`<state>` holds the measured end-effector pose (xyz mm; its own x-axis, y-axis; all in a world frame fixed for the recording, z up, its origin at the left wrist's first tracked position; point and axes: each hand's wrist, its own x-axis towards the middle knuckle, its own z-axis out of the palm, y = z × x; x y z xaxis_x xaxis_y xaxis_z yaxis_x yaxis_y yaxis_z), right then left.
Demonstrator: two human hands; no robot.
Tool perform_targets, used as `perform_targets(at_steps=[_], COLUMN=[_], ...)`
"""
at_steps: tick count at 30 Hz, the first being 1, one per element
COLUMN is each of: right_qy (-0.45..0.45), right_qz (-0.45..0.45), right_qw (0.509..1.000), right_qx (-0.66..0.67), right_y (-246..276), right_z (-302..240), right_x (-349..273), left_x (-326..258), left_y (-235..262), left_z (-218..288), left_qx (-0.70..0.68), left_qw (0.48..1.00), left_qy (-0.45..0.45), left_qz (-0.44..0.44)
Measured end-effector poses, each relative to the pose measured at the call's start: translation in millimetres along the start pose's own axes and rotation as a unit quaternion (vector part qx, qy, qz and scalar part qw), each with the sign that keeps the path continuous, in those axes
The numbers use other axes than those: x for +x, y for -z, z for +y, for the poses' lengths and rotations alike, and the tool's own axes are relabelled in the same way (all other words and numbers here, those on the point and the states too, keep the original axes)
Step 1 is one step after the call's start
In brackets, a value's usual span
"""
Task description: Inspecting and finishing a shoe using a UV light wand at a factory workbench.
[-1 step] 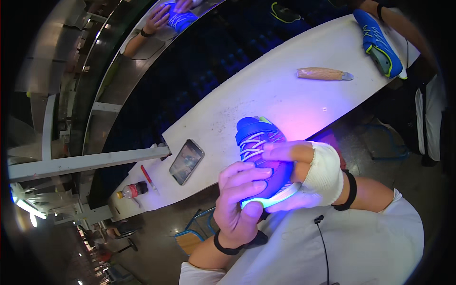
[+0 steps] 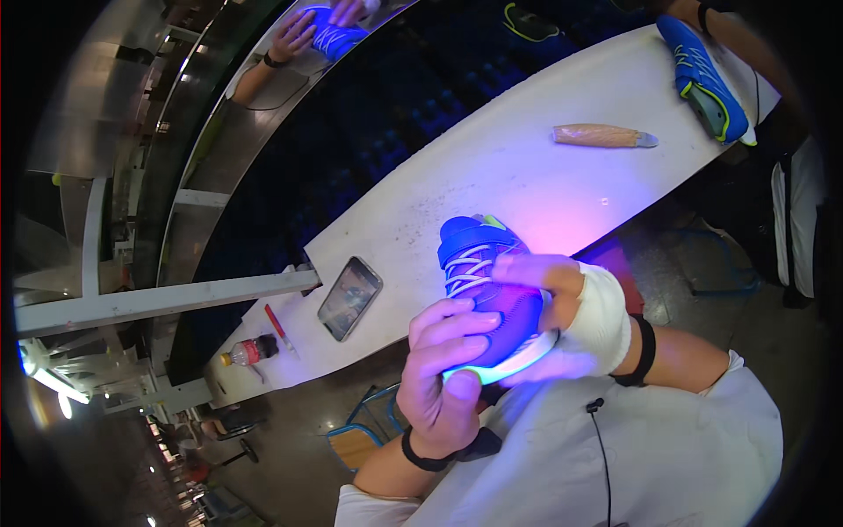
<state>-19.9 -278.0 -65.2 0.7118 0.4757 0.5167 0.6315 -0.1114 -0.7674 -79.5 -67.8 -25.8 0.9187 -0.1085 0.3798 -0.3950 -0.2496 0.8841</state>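
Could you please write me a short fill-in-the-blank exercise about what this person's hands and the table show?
1. Both hands hold a blue ____ with white laces.
2. The right hand is wrapped in a white ____.
3. On the white table, left of the left hand, lies a dark ____.
4. A red-capped ____ lies near the table's left end.

Missing words: shoe; bandage; phone; bottle

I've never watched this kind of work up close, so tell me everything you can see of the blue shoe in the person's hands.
The blue shoe is a sports shoe with white laces, a pale sole glowing under violet light and a yellow-green tab at one end. The upper looks like fabric. It is held above the edge of the white table. The left hand grips the sole; the right hand, wrapped in white bandage, lies across its side.
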Motion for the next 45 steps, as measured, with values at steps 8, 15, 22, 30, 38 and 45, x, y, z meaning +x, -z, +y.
perform_targets(at_steps=[8, 15, 22, 30, 38, 45], right_qy=[0.095, 0.127, 0.050, 0.126, 0.149, 0.138], right_qz=[0.078, 0.037, 0.073, 0.016, 0.061, 0.055], right_qw=[0.989, 0.989, 0.994, 0.989, 0.980, 0.978], right_qx=[-0.078, -0.066, -0.063, -0.079, -0.119, -0.145], right_y=[-38.0, -33.8, -40.5, -75.3, -93.2, -98.8], right_z=[43.4, 44.6, 48.9, 65.3, 71.4, 68.9], right_x=[-11.5, -2.1, 21.5, 11.7, -0.5, -10.9], left_x=[28.1, 27.9, 5.1, 1.2, -2.4, -12.0], left_y=[52.8, 54.5, 70.0, 105.8, 60.0, 58.1], left_z=[24.5, 16.2, 0.0, -5.8, -18.6, -17.6], left_qx=[0.052, 0.216, 0.132, 0.189, 0.419, 0.460], left_qw=[0.993, 0.964, 0.984, 0.884, 0.841, 0.831], left_qy=[0.074, 0.042, 0.092, 0.357, 0.285, 0.267], left_qz=[-0.078, -0.149, -0.073, -0.234, -0.191, -0.163])
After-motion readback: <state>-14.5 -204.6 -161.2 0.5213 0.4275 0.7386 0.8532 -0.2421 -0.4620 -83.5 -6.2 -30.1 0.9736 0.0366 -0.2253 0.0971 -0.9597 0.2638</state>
